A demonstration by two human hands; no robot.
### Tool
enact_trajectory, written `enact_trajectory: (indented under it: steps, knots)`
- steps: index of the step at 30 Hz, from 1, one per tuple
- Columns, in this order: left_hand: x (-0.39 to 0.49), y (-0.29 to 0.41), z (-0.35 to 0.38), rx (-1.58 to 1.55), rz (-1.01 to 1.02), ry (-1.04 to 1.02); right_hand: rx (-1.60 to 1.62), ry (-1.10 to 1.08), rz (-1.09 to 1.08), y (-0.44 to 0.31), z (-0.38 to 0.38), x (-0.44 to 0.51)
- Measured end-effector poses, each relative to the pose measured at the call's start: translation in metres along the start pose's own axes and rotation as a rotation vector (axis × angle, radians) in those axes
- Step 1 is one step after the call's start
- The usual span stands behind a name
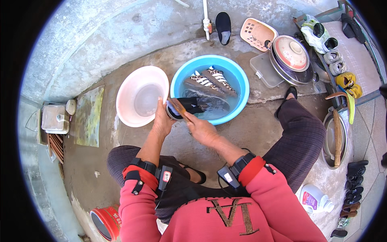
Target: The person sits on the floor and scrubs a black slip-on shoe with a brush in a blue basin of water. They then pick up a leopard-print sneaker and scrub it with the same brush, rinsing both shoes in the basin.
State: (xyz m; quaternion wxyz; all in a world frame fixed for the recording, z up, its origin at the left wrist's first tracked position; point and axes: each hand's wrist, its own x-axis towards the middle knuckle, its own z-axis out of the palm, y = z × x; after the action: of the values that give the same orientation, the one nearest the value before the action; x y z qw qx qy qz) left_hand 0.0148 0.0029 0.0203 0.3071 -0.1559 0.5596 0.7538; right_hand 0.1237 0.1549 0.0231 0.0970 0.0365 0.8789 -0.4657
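Observation:
My left hand (pixel 163 119) grips the near end of a dark shoe (pixel 190 104), which is tilted over the near left rim of a blue plastic basin (pixel 244 78). My right hand (pixel 201 128) is closed on a wooden scrubbing brush (pixel 177 106), held against the shoe; its bristles are partly hidden. Water fills much of the blue basin. Leopard-print shoes with white stripes (pixel 208 81) lie in it, beside a dark submerged thing that I cannot make out. A pale pink basin (pixel 121 96) stands to the left, close to my left hand.
A black shoe (pixel 223 28) leans on the wall by a white pipe (pixel 206 12). Right are a peach basket (pixel 255 31), a lidded pot (pixel 290 53), a clear plastic box (pixel 264 71) and a rack of shoes (pixel 350 54). A jug (pixel 314 198) and red bucket (pixel 112 222) stand nearer.

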Motion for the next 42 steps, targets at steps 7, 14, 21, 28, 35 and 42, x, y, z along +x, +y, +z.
enact_trajectory:
  steps: [7,14,21,28,35,42]
  knots:
    - [0.007,0.0,0.001,-0.015,0.1,0.008,0.058,0.108,0.13,0.013,-0.004,0.003]
    - [0.005,0.004,0.007,0.007,0.108,0.043,-0.022,0.08,0.08,0.017,0.0,0.005]
    - [0.008,-0.001,-0.006,-0.052,0.14,0.06,0.152,0.212,0.11,0.02,-0.004,0.007]
    - [0.009,-0.001,0.005,-0.014,0.182,0.091,0.038,0.132,0.058,0.004,-0.003,0.003]
    - [0.012,-0.002,-0.003,0.143,0.185,0.107,-0.128,0.128,0.184,0.036,-0.015,0.009]
    - [0.006,-0.008,0.003,0.373,0.153,0.313,-0.311,0.008,0.231,0.063,-0.013,0.012]
